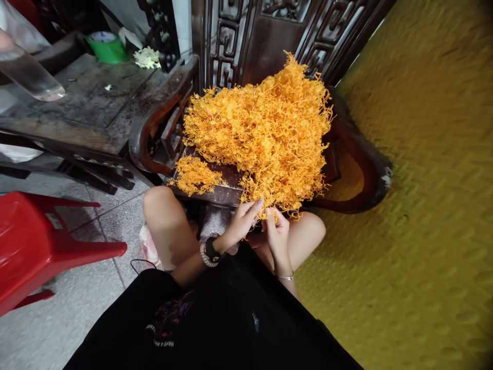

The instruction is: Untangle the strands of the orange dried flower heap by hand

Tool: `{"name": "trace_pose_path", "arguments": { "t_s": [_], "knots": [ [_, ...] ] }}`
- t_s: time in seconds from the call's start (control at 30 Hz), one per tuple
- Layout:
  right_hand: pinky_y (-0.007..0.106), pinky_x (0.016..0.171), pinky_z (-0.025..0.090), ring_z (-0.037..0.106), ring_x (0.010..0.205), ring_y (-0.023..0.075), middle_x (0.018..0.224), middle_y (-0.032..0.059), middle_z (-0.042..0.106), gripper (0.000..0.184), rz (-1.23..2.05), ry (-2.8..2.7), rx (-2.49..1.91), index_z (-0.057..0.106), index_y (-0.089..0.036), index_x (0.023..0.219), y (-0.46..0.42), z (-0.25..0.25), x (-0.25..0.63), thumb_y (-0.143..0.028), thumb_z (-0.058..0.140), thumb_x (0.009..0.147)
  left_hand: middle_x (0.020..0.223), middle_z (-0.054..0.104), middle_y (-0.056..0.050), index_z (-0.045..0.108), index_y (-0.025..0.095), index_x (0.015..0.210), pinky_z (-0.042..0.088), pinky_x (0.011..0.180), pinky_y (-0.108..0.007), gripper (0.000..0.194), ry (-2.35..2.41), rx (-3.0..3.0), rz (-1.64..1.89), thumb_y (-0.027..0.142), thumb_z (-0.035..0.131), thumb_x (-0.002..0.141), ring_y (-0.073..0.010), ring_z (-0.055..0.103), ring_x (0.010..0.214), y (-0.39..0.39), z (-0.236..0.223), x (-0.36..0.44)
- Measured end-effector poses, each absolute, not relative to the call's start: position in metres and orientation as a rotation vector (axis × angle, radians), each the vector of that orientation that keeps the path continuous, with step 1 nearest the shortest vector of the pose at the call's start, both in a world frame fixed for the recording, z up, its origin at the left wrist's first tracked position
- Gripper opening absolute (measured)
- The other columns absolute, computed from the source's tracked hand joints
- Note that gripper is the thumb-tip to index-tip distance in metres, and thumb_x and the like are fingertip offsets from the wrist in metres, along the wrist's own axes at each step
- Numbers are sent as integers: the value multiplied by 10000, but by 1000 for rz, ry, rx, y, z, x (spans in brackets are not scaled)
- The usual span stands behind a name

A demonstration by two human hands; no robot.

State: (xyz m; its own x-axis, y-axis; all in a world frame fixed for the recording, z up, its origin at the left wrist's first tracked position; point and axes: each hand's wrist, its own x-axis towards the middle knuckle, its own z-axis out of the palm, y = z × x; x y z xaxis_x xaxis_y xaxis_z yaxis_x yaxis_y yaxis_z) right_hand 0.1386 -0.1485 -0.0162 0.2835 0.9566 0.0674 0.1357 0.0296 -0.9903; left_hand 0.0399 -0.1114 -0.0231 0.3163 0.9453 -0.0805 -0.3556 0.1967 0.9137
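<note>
The fingertips of the right hand (280,234) are closed in a pinch, and a small orange piece (275,218) is held there. The left hand (239,224) is set just beside it with its fingers bent; whether anything is gripped by it cannot be told, as the orange strands are crowded around its fingertips. A dark wristband (212,249) and a pale bracelet (206,256) are worn on the left wrist, a thin bangle (285,278) on the right.

Directly beyond the hands, a large orange heap (262,123) is piled on a carved wooden chair (372,177); most of the seat and part of the backrest are hidden by it. A smaller orange cluster (196,177) is laid near the seat's front edge, left of the heap. The hands are flanked by two bare knees (162,210).

Farther left, a green roll (110,55) and pale flowers (147,58) are seen on a dark wooden surface (92,103), with a clear container (36,77) nearer the picture's edge. Below, a red stool (29,241) is placed on the tiled floor (103,210). The right side is filled by a yellow, bumpy surface (416,246).
</note>
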Motion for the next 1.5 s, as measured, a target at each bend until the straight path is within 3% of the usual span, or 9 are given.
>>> {"name": "trace_pose_path", "arguments": {
  "t_s": [0.2,0.37,0.6,0.83,1.03,1.23,1.5],
  "knots": [
    [263,524,337,397,534,121,595,-21,451,388,822,-1174,-1416,465,-200,700,-157,-30,131,-459,315,947,506,365,44,426,170,582,228,472,-239,470,1010,1145,1147,546,454,862,-77,340,483,-116,-29,43],
    [238,540,329,398,551,97,619,-44,456,211,698,-1368,-1472,509,-189,752,-159,-29,133,-361,547,868,524,337,49,388,163,549,223,511,-248,475,1045,1137,1185,516,503,845,-73,289,529,-115,-30,42],
    [228,449,258,305,462,77,519,-63,371,322,1007,-1189,-1333,444,-196,637,-156,-15,137,-406,545,860,582,428,49,539,143,680,280,469,-202,379,671,561,943,476,719,679,-55,362,513,-114,-24,42],
    [218,393,213,172,345,64,392,-124,248,318,1357,-881,-969,411,-229,681,-159,-10,152,-465,528,859,475,171,88,269,173,528,166,378,-149,487,392,364,786,378,580,841,-37,154,417,-103,-11,24],
    [235,461,278,318,441,83,498,-74,372,331,1025,-1033,-1270,412,-212,658,-146,-12,160,-438,531,869,533,347,64,437,161,621,223,447,-202,411,730,929,893,498,547,828,-50,280,470,-114,-20,27],
    [250,576,361,438,589,116,651,-29,485,215,595,-1384,-1500,511,-195,761,-133,-12,162,-362,499,894,527,361,43,376,168,568,231,534,-252,430,926,1530,848,440,418,898,-84,336,536,-117,-33,23],
    [263,509,289,380,484,118,587,-28,464,185,267,-1408,-1674,547,-188,800,-133,-14,166,-336,494,898,528,361,32,351,179,526,260,571,-255,440,899,1503,961,404,414,898,-104,355,546,-114,-28,16]
  ]
}}
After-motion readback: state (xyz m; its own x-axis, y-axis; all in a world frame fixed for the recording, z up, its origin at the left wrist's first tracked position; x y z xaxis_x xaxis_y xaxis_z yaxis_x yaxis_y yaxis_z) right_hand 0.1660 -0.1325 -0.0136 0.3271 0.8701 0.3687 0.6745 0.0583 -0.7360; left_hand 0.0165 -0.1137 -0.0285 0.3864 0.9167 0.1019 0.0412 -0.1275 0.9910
